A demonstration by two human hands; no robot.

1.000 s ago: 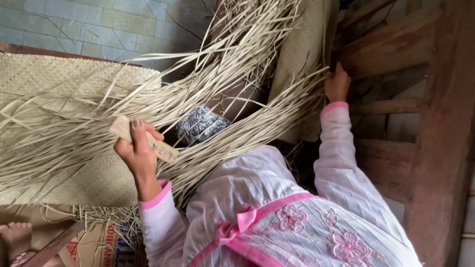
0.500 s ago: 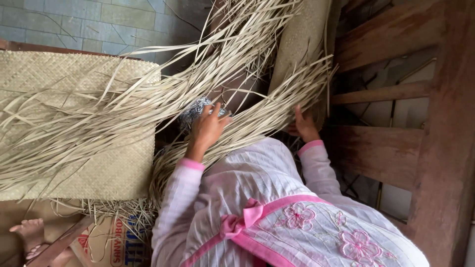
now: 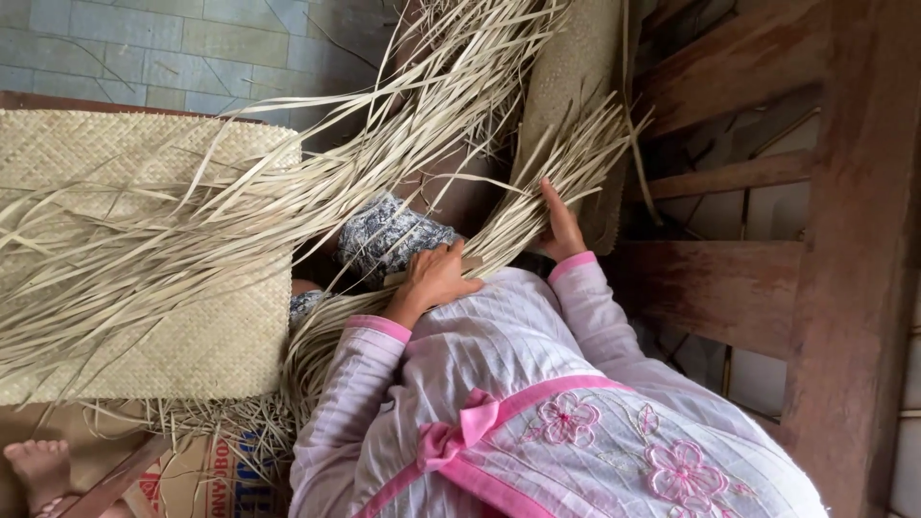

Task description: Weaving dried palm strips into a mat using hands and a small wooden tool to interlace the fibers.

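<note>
Long pale straw strips (image 3: pixel 317 163) fan out from a half-woven mat (image 3: pixel 206 355) across my lap. My left hand (image 3: pixel 434 280) rests with curled fingers on the strips next to a blue-and-white patterned cloth (image 3: pixel 384 235). A pale flat stick shows under its fingers, mostly hidden. My right hand (image 3: pixel 561 228) lies further right along a bundle of strips (image 3: pixel 547 182), its fingers stretched up the bundle and closed around it. Both arms wear white sleeves with pink cuffs.
A rolled woven mat (image 3: pixel 576 67) leans against a dark wooden frame (image 3: pixel 844 240) on the right. Grey floor tiles (image 3: pixel 144 48) lie beyond the mat. A printed cardboard box (image 3: pixel 206 475) and a bare foot (image 3: pixel 38 465) are at the bottom left.
My left hand dropped from the left, where it held up the flat stick, to the strips beside the patterned cloth. My right hand came down from the wooden frame onto the strip bundle.
</note>
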